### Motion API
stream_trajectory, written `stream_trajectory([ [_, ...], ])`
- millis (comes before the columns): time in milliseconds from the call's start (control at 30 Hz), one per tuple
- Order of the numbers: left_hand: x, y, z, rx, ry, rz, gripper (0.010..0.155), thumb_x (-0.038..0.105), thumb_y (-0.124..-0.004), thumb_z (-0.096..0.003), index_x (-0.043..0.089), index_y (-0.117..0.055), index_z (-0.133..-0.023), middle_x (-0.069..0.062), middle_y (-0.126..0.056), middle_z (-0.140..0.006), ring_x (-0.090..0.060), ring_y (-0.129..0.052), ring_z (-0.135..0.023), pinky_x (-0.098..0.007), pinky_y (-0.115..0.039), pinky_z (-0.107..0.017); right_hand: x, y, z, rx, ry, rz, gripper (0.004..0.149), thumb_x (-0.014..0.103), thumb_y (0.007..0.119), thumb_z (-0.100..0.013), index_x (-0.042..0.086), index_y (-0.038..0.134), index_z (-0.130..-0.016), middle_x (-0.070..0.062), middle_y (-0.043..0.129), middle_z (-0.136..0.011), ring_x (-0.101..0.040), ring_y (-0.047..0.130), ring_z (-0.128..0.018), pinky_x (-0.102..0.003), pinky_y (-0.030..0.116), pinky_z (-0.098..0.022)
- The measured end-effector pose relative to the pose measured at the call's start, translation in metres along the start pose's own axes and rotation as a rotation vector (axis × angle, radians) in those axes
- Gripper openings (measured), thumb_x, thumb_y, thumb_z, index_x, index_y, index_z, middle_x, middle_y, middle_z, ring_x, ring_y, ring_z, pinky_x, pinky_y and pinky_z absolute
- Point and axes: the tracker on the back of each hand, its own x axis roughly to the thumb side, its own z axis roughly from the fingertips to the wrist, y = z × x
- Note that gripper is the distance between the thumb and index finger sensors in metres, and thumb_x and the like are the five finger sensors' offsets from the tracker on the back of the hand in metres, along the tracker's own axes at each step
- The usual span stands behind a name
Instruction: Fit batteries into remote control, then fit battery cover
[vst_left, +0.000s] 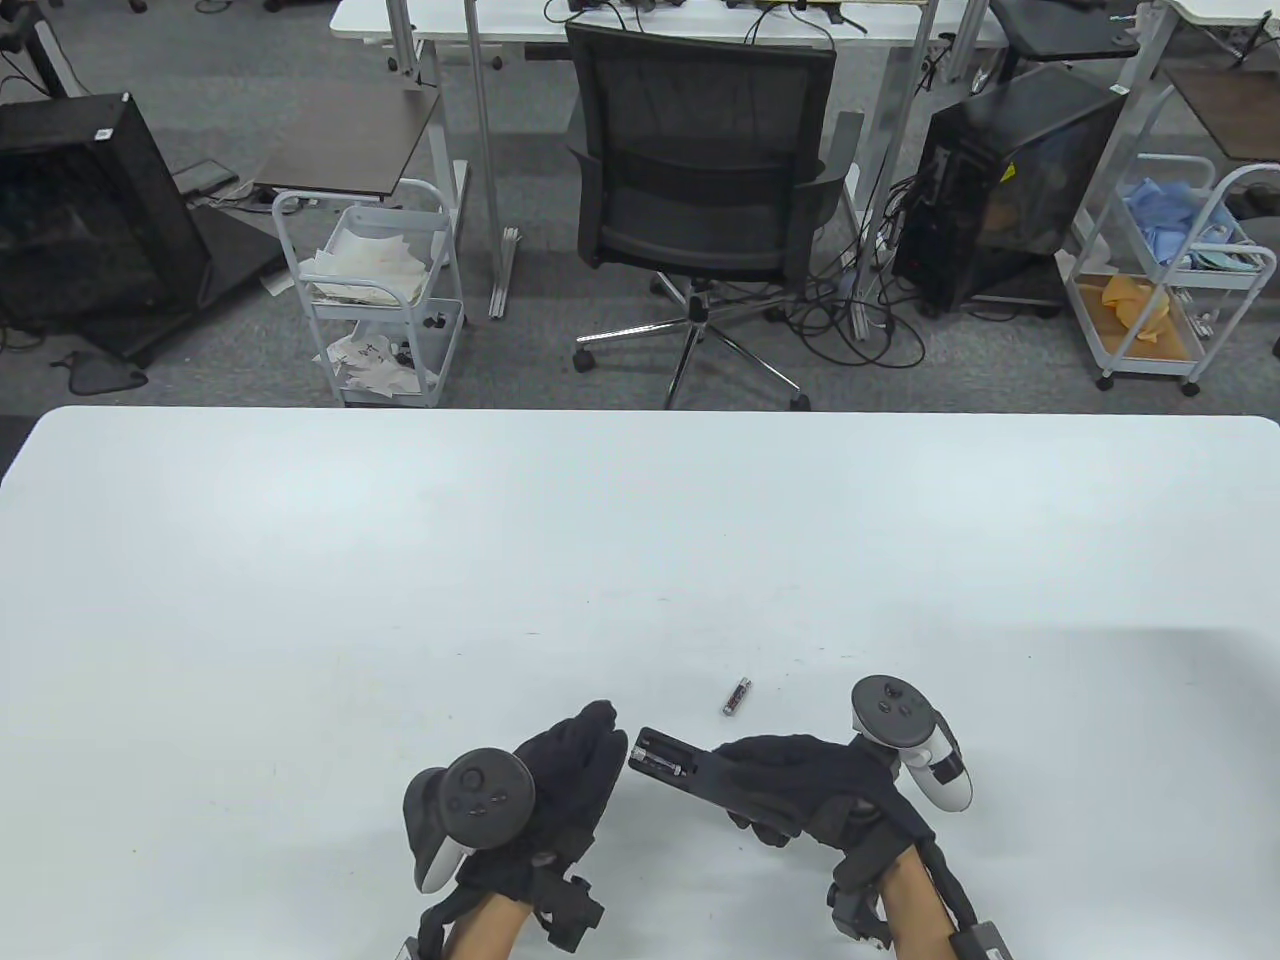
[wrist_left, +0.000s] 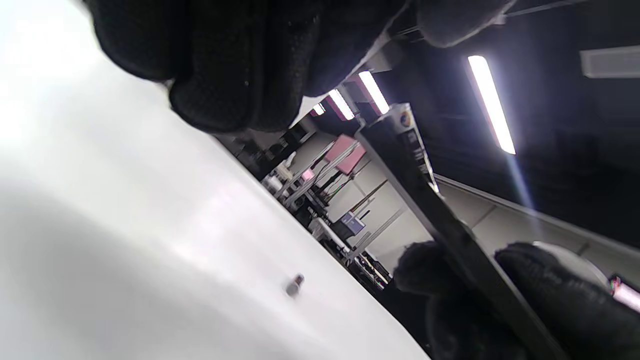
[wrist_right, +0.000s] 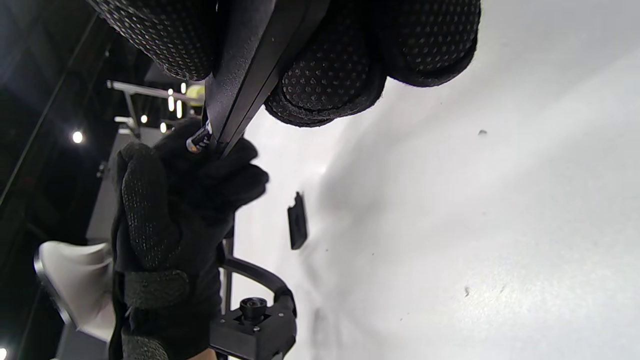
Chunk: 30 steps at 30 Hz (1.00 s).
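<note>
Your right hand (vst_left: 800, 785) grips the remote (vst_left: 672, 757); your left hand (vst_left: 560, 780), fingers curled, what they hold unclear, seats one battery. Press it flat, then fetch the spare battery (vst_left: 737, 696) at one o'clock.

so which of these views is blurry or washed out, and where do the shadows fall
Table view: sharp, evenly lit, with a soft shadow across the table at right. Left wrist view: table blown out white at top left, loose battery a blur, ceiling lights streaking. Right wrist view: glove texture crisp on the right hand, background dark.
</note>
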Motion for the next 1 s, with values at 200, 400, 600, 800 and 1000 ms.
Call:
stream_trajectory([
  [200, -0.019, -0.014, -0.003, -0.207, 0.115, 0.359, 0.067, 0.055, -0.056, -0.0629, 0.002, -0.076, -0.098, -0.030, -0.090, -0.081, -0.035, -0.096, -0.061, -0.060, -0.073, -0.055, 0.001, 0.003, -0.001, 0.044, -0.042, -0.037, 0.053, 0.042, 0.078, -0.057, 0.015, 0.073, -0.102, -0.011, 0.095, -0.077, -0.018, 0.096, -0.049, -0.039, 0.081, -0.049],
  [400, -0.017, -0.018, -0.005, -0.244, 0.097, 0.348, 0.065, 0.054, -0.057, -0.0632, 0.003, -0.076, -0.099, -0.029, -0.090, -0.082, -0.034, -0.096, -0.062, -0.059, -0.072, -0.056, 0.001, 0.004, -0.001, 0.043, -0.038, -0.019, 0.052, 0.042, 0.078, -0.056, 0.015, 0.073, -0.101, -0.010, 0.096, -0.077, -0.018, 0.096, -0.049, -0.039, 0.081, -0.049],
  [600, -0.019, -0.020, -0.006, -0.250, 0.092, 0.390, 0.065, 0.054, -0.058, -0.0634, 0.003, -0.074, -0.100, -0.029, -0.088, -0.084, -0.035, -0.095, -0.064, -0.060, -0.071, -0.057, 0.000, 0.004, -0.002, 0.039, -0.028, -0.016, 0.052, 0.042, 0.078, -0.057, 0.016, 0.073, -0.101, -0.010, 0.095, -0.077, -0.018, 0.095, -0.049, -0.039, 0.081, -0.049],
  [800, -0.025, -0.028, -0.005, -0.280, 0.135, 0.549, 0.065, 0.057, -0.059, -0.0635, 0.005, -0.074, -0.099, -0.026, -0.090, -0.082, -0.032, -0.096, -0.063, -0.058, -0.074, -0.056, -0.002, 0.006, -0.004, 0.058, -0.020, -0.025, 0.052, 0.042, 0.078, -0.057, 0.016, 0.073, -0.101, -0.010, 0.095, -0.077, -0.018, 0.095, -0.049, -0.039, 0.081, -0.050],
  [1000, -0.028, -0.034, -0.005, -0.300, 0.164, 0.707, 0.065, 0.059, -0.060, -0.0637, 0.005, -0.075, -0.098, -0.025, -0.091, -0.081, -0.031, -0.097, -0.062, -0.058, -0.074, -0.056, -0.004, 0.006, -0.006, 0.076, -0.020, -0.064, 0.052, 0.043, 0.078, -0.057, 0.016, 0.072, -0.102, -0.010, 0.095, -0.077, -0.018, 0.095, -0.049, -0.039, 0.081, -0.050],
])
